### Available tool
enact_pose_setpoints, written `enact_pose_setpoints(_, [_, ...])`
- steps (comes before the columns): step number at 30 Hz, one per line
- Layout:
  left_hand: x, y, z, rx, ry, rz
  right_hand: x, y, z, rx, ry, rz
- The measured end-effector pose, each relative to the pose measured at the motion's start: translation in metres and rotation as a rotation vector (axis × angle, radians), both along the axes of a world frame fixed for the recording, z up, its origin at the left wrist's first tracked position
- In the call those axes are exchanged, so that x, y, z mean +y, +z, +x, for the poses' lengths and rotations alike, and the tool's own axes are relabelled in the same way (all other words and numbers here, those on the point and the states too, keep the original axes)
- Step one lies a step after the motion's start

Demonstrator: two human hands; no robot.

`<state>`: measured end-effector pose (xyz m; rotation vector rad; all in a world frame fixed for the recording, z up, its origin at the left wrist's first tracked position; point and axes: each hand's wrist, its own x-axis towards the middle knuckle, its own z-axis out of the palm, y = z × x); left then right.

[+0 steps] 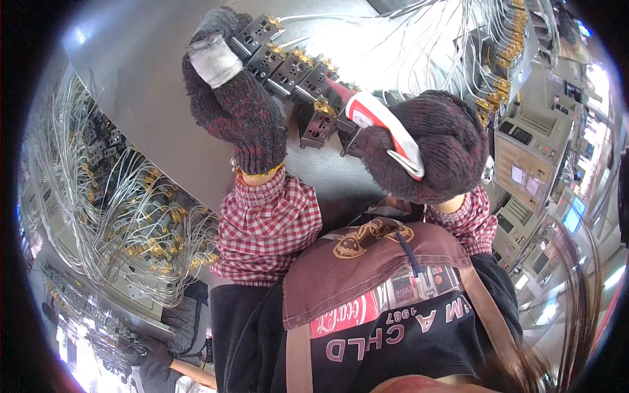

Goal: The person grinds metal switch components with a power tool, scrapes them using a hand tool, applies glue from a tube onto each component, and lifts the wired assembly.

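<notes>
A dark knitted glove with a white wrap covers my left hand [232, 98], whose fingers curl against the end of a row of black metal blocks [286, 73]. Brass fittings and thin pale wires come off these blocks. My right hand [436, 147], in a similar glove, is closed around a red-and-white squeeze tube [383, 124]. The tube's pinkish tapered nozzle [339, 88] points at the row, close to one block. Nearer to me, another black block with a brass fitting [319, 126] sits beside the row, partly hidden at its right by my right hand.
Under the blocks is a smooth metal tabletop [147, 105]. Bundles of pale wires with brass-fitted blocks [144, 223] lie at the left, and more brass-fitted parts [501, 92] line the right. Beige equipment [524, 154] stands beyond. Another person's gloved hand [156, 367] shows at lower left.
</notes>
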<state>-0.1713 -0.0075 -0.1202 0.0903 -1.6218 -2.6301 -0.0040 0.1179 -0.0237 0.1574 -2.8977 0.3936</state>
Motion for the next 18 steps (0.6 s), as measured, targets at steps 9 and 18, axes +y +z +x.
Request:
enact_pose_setpoints(9, [-0.001,-0.005,0.011,0.072,-0.070,0.178,0.005,-0.018,-0.012,-0.014,0.102,0.020])
enact_pose_setpoints(18, [0.000,0.010,0.011,0.049,-0.031,-0.009,0.004,-0.008,-0.017,0.041,0.134,0.020])
